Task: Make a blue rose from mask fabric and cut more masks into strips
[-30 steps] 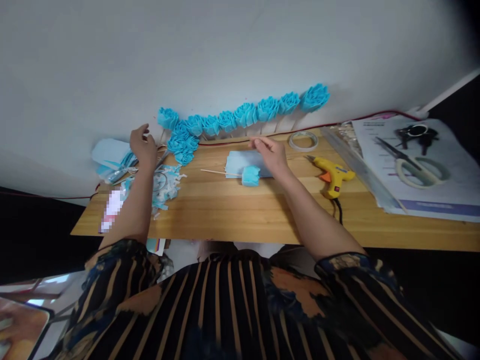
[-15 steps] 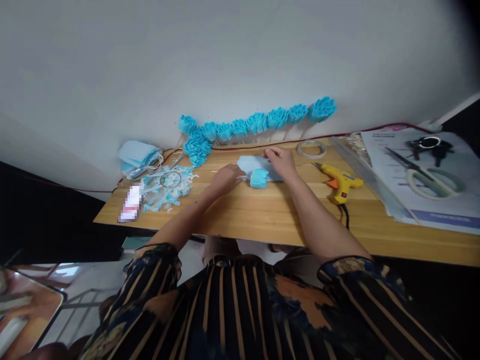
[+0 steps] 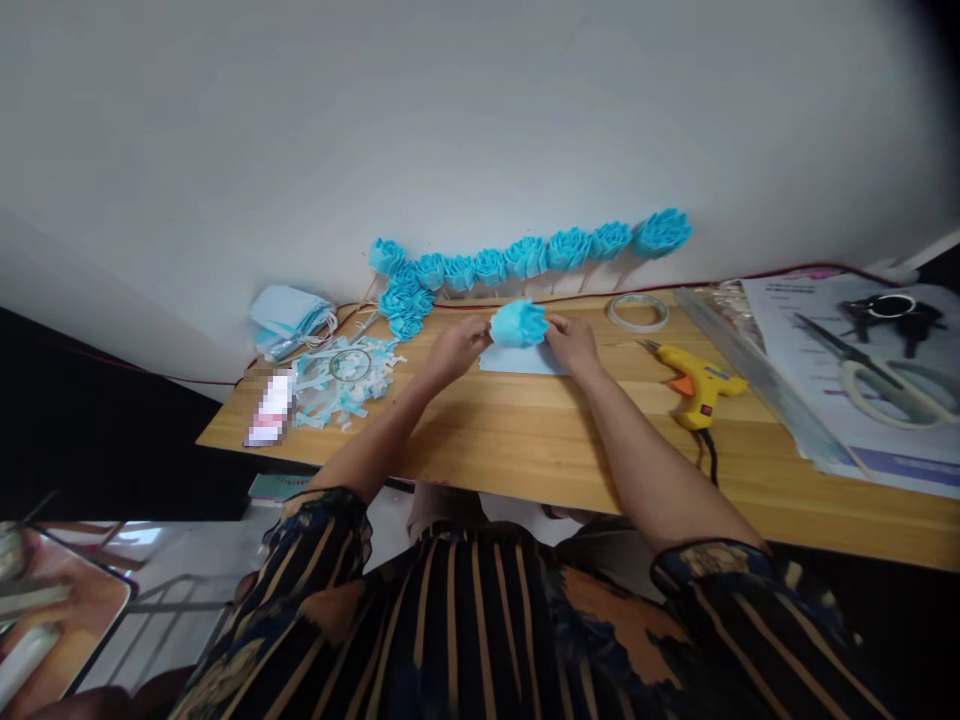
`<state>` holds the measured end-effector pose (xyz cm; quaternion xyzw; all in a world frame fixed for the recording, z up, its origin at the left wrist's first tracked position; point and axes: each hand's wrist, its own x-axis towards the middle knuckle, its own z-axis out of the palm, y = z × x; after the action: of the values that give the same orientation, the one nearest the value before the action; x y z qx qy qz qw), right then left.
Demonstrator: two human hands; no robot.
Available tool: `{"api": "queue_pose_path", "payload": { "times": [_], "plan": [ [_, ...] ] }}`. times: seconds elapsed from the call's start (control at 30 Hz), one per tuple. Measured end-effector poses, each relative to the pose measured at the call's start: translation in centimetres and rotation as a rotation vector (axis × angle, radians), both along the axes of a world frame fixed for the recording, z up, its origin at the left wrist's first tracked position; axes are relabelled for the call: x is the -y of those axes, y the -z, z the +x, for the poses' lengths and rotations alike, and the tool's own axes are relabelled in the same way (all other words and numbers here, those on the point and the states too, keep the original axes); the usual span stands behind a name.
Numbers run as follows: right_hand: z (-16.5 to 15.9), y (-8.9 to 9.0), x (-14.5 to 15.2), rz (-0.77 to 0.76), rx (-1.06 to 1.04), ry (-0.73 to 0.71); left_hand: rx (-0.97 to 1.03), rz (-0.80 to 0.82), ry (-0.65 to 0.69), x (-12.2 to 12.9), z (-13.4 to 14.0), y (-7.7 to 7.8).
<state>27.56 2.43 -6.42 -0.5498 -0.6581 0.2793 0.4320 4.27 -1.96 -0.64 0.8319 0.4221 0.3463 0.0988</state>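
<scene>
A blue handmade flower [image 3: 519, 324] with layered petals is held between my hands above the table, its petal tips facing right. My left hand [image 3: 460, 346] is closed at the flower's base on the left; whatever stem it grips is mostly hidden by the fingers. On the other side, my right hand [image 3: 574, 345] has its fingertips pinched at the petal edge. Beneath the flower a flat light blue sheet [image 3: 521, 363] lies on the wooden table [image 3: 487, 430].
Finished blue flowers [image 3: 525, 257] line the wall. To the left are folded blue pieces [image 3: 289, 318] with white cords, a heap of scraps [image 3: 349, 395] and a phone [image 3: 270, 408]. A tape roll [image 3: 637, 312], yellow glue gun [image 3: 697, 383], scissors [image 3: 889, 380] and papers [image 3: 795, 320] lie right.
The flower has risen off the table and turned larger into view, away from the sheet's front edge. My right hand has come down from the sheet to the flower's petals.
</scene>
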Motion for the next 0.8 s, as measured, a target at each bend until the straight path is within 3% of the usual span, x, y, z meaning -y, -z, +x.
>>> {"api": "queue_pose_path", "payload": {
  "times": [0.13, 0.33, 0.47, 0.6, 0.8],
  "plan": [
    [-0.3, -0.5, 0.6, -0.026, 0.095, 0.014, 0.251, -0.080, -0.050, -0.7, 0.4, -0.3],
    [-1.1, -1.4, 2.0, 0.072, 0.045, -0.008, 0.309, 0.046, -0.152, -0.3, 0.1, -0.4],
    [-1.6, -3.0, 3.3, 0.264, -0.148, -0.199, 0.291, 0.098, -0.187, 0.0, -0.7, 0.6],
    [-2.1, -4.8, 4.5, 0.400, -0.140, -0.405, 0.281, 0.106, -0.161, -0.2, -1.0, 1.9],
    [-3.3, -6.7, 6.2, 0.423, -0.061, -0.440, 0.277, 0.107, -0.086, -0.1, -0.2, 2.5]
  ]
}}
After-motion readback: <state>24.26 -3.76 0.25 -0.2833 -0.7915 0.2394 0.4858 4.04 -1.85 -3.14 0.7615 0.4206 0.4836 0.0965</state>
